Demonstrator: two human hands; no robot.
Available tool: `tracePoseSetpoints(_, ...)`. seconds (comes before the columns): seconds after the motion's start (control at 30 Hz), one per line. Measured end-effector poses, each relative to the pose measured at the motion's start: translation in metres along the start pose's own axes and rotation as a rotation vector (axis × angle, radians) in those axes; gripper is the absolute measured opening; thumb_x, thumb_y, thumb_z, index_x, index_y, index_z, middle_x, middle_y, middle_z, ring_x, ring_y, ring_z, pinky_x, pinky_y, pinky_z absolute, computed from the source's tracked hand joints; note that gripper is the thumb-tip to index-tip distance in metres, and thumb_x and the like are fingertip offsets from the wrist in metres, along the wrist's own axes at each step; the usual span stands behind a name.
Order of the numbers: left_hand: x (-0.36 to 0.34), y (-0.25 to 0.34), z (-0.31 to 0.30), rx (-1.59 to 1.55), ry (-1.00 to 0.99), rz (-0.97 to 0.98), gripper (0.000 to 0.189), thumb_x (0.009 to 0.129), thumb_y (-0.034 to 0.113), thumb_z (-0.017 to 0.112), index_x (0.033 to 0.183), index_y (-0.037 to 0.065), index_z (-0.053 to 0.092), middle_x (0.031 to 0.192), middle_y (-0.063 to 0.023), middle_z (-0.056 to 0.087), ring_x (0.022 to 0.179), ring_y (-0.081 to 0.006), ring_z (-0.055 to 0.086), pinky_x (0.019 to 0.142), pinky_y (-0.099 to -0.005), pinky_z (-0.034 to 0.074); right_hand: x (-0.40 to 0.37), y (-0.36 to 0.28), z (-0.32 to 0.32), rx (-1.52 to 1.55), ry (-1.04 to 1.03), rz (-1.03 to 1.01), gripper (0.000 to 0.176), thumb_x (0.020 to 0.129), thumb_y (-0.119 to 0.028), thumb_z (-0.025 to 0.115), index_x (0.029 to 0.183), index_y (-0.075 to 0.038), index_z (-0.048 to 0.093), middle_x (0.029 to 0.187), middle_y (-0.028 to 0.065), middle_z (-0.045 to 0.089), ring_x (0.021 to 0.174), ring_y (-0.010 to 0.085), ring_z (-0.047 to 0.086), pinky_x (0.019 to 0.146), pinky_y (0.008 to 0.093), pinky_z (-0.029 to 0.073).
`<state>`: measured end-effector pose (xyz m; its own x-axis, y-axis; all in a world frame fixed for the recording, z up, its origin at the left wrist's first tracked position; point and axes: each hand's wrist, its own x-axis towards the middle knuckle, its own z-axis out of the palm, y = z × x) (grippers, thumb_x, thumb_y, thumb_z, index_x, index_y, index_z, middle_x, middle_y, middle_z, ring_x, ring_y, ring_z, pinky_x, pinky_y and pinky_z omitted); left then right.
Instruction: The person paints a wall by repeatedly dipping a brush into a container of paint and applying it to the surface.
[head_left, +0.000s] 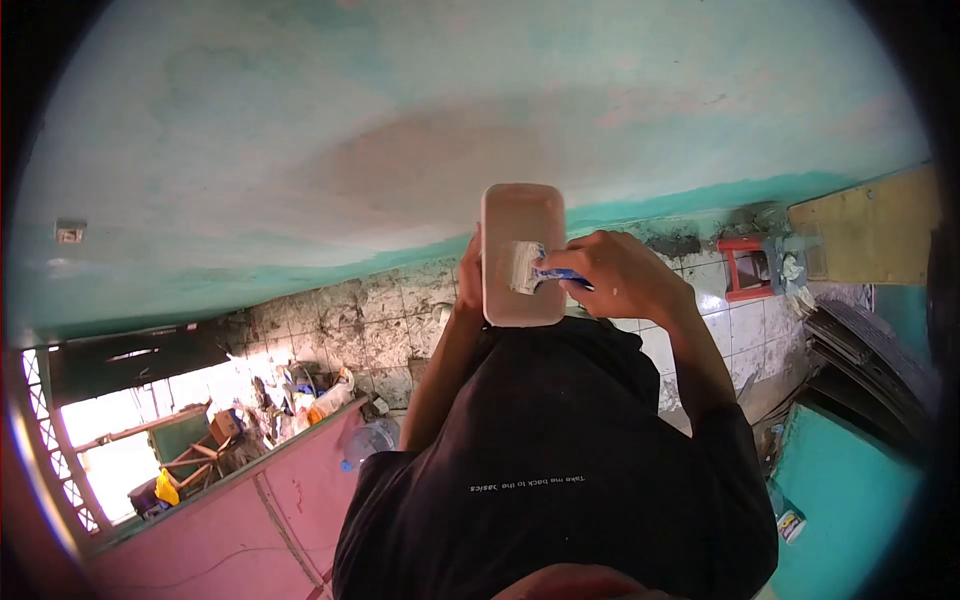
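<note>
Tub, white and oblong, stands on end in the air in front of the person's chest, its broad flat face turned back toward them, which I take to be so that the whole face can be seen and reached. The left hand is closed round its left edge, with most of the hand hidden behind it. That grip seems meant to brace the tub from the back against anything pressing on the front. The right hand is curled shut round the blue handle of a brush. Its pale bristles lie flat on the tub's face just right of the middle, and the handle runs out sideways to the right, so the wrist can sit level. Both forearms rise from a black shirt with a line of small print across it. Beyond the hands is a grimy tiled floor, and past that a blotched wall with a turquoise band along its foot. A red stool stands near the wall to the right, and a yellowish board is just beside it. Dark corrugated sheets are stacked further right. To the left a clear bottle lies against a pink panel, and clutter is heaped by a bright barred opening.
</note>
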<state>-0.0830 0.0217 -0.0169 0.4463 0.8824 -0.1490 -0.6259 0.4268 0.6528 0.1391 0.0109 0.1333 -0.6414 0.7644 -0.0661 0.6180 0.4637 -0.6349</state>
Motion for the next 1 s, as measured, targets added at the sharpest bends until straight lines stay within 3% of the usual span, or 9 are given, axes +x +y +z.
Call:
tracePoseSetpoints(0.13,0.007,-0.023,-0.018,-0.181,0.033,0.122,0.052,0.109,0.041,0.028,0.142,0.005,0.046,0.131,-0.0142,0.059,0.116,-0.0260,0.061,0.100,-0.0414,0.051,-0.015,0.018,0.006,-0.041,0.052,0.085,0.039,0.084,-0.005,0.068,0.122,-0.010,0.067,0.094,0.0153,0.072,0.083,0.0340,0.069,0.077,0.0432,0.055)
tracePoseSetpoints(0.23,0.005,-0.035,-0.014,-0.241,0.062,0.155,0.052,0.109,0.043,0.030,0.142,0.006,0.046,0.131,-0.0130,0.059,0.117,-0.0260,0.061,0.101,-0.0417,0.051,-0.025,0.037,0.036,0.187,0.361,0.032,0.049,0.087,-0.005,0.068,0.135,-0.010,0.060,0.110,0.0178,0.071,0.090,0.0326,0.071,0.076,0.0386,0.057)
tracePoseSetpoints(0.33,0.004,-0.039,0.001,-0.119,0.125,0.264,0.053,0.108,0.045,0.032,0.141,0.007,0.047,0.130,-0.0110,0.060,0.115,-0.0257,0.061,0.099,-0.0416,0.052,-0.035,0.040,0.049,0.260,0.495,0.006,0.049,0.088,-0.005,0.068,0.136,-0.010,0.059,0.113,0.0186,0.071,0.091,0.0310,0.072,0.077,0.0373,0.057)
tracePoseSetpoints(0.37,0.005,-0.042,-0.005,-0.255,0.155,0.227,0.053,0.108,0.046,0.033,0.141,0.007,0.047,0.130,-0.0103,0.060,0.115,-0.0253,0.061,0.098,-0.0420,0.053,-0.036,0.043,0.053,0.242,0.567,-0.010,0.049,0.088,-0.005,0.069,0.136,-0.010,0.059,0.101,0.0163,0.072,0.077,0.0253,0.071,0.069,0.0345,0.055)
tracePoseSetpoints(0.4,0.007,-0.044,-0.007,-0.391,0.187,0.186,0.053,0.107,0.047,0.034,0.141,0.008,0.048,0.130,-0.0097,0.060,0.114,-0.0250,0.062,0.097,-0.0424,0.053,-0.037,0.048,0.053,0.240,0.571,-0.010,0.049,0.088,-0.005,0.069,0.136,-0.010,0.059,0.101,0.0163,0.072,0.077,0.0253,0.071,0.069,0.0345,0.055)
tracePoseSetpoints(0.5,0.003,-0.046,-0.014,-0.337,0.217,0.193,0.053,0.107,0.048,0.035,0.141,0.010,0.049,0.129,-0.0087,0.060,0.114,-0.0249,0.062,0.096,-0.0434,0.053,-0.030,0.076,0.063,0.216,0.801,0.134,0.049,0.088,-0.007,0.070,0.136,-0.013,0.060,0.074,0.0102,0.064,0.053,0.0175,0.054,0.051,0.0339,0.045)
tracePoseSetpoints(0.73,0.005,-0.051,-0.032,-0.435,0.144,0.199,0.055,0.105,0.046,0.034,0.142,0.006,0.046,0.128,-0.0159,0.060,0.114,-0.0338,0.062,0.095,-0.0514,0.054,0.006,0.178,0.099,0.167,0.880,0.320,0.042,0.090,-0.008,0.068,0.131,-0.010,0.062,0.074,0.0152,0.065,0.055,0.0227,0.061,0.055,0.0344,0.049)
tracePoseSetpoints(0.8,0.005,-0.045,-0.025,-0.412,0.113,0.208,0.056,0.105,0.046,0.034,0.142,0.005,0.045,0.128,-0.0168,0.060,0.114,-0.0341,0.062,0.095,-0.0516,0.054,0.014,0.187,0.093,0.080,0.779,0.437,0.040,0.087,-0.006,0.067,0.127,-0.005,0.062,0.089,0.0219,0.069,0.075,0.0381,0.069,0.068,0.0439,0.054)
tracePoseSetpoints(1.0,0.008,-0.039,-0.031,-0.407,0.104,0.207,0.056,0.105,0.046,0.034,0.142,0.005,0.044,0.128,-0.0184,0.059,0.113,-0.0349,0.062,0.094,-0.0520,0.054,0.024,0.101,-0.010,-0.075,1.104,0.167,0.037,0.089,-0.005,0.064,0.126,-0.007,0.063,0.079,0.0157,0.063,0.069,0.0343,0.065,0.059,0.0432,0.052)
